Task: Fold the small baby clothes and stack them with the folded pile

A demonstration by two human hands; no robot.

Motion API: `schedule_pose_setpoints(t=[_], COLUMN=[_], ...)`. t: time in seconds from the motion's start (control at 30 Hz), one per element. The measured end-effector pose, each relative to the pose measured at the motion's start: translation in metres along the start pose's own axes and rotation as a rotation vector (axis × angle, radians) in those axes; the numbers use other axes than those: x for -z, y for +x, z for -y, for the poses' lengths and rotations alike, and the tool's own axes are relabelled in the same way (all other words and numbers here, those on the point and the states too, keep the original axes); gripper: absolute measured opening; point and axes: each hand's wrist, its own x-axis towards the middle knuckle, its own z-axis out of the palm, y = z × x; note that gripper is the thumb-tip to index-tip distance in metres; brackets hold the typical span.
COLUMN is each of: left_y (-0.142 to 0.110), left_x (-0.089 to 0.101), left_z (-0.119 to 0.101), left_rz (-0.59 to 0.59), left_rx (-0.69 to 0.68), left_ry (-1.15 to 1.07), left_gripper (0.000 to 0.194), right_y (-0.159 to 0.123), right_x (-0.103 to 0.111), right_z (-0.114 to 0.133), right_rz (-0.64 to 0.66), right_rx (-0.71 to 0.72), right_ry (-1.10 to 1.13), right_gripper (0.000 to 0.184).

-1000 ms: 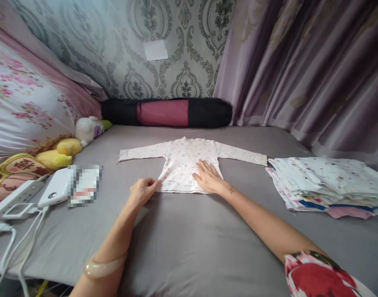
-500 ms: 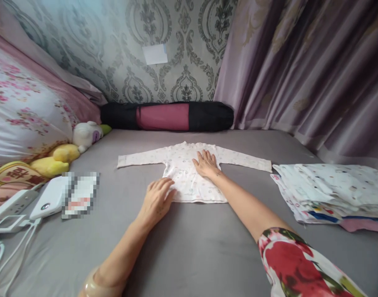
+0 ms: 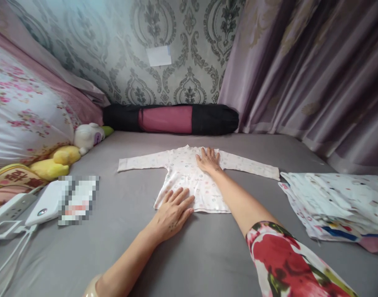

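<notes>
Item 1: small long-sleeved shirt (image 3: 182, 177), pale, fine print; centre of frame, laid out flat on a grey sheet (image 3: 114, 247), neckline toward the top, sleeves stretched to either side. Cuff at frame right lies just beside the pile of folded clothes (image 3: 334, 202).

Item 2: left hand (image 3: 173, 214), lower centre; palm down, fingers spread across the lower-left part of the shirt, nothing gripped.

Item 3: right hand (image 3: 209, 161), right of centre; flat, fingers spread below the neckline, nothing gripped.

Item 4: long black-and-maroon roll (image 3: 165, 119), upper centre, along the patterned wall (image 3: 189, 62).

Item 5: white power bank (image 3: 48, 202), lower left, cables attached.

Step in hand, by judgement: smoothing the cloth. A further stroke would call for light, even pressure, lest the thin fabric bunch.

Changes against the frame one second earlier: left hand, then pinching at the lower-left hem corner, now lies palm down farther in; right hand, then low on the body, now sits higher, near the neckline. Shirt remains spread.
</notes>
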Motion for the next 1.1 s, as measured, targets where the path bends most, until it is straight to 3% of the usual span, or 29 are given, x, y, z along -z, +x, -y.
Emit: schedule_pose_setpoints(t=[0.3, 0.47, 0.57, 0.63, 0.77, 0.93, 1.1], left_y=[0.003, 0.004, 0.004, 0.004, 0.003, 0.002, 0.002], left_x=[-0.009, -0.004, -0.002, -0.003, -0.006, -0.008, -0.004], left_z=[0.003, 0.000, 0.000, 0.000, 0.001, 0.001, 0.000], left_rz=[-0.032, 0.018, 0.020, 0.005, -0.014, 0.021, 0.029], left_rx=[0.045, 0.053, 0.057, 0.067, 0.094, 0.118, 0.122], left_ry=[0.063, 0.101, 0.108, 0.116, 0.135, 0.119, 0.081], left_gripper=[0.056, 0.056, 0.055, 0.056, 0.058, 0.061, 0.058], right_y=[0.005, 0.009, 0.008, 0.006, 0.010, 0.023, 0.028], right_x=[-0.004, 0.002, 0.009, 0.010, -0.001, -0.019, -0.020], right_z=[0.006, 0.005, 0.016, 0.029, 0.057, 0.064, 0.059], right_rz=[-0.038, -0.047, -0.027, -0.042, 0.011, 0.022, 0.030], right_rx=[0.074, 0.078, 0.070, 0.144, 0.358, 0.313, 0.320], right_ry=[-0.039, -0.053, -0.059, -0.055, -0.017, 0.001, 0.013], right_gripper=[0.066, 0.066, 0.062, 0.061, 0.064, 0.064, 0.064])
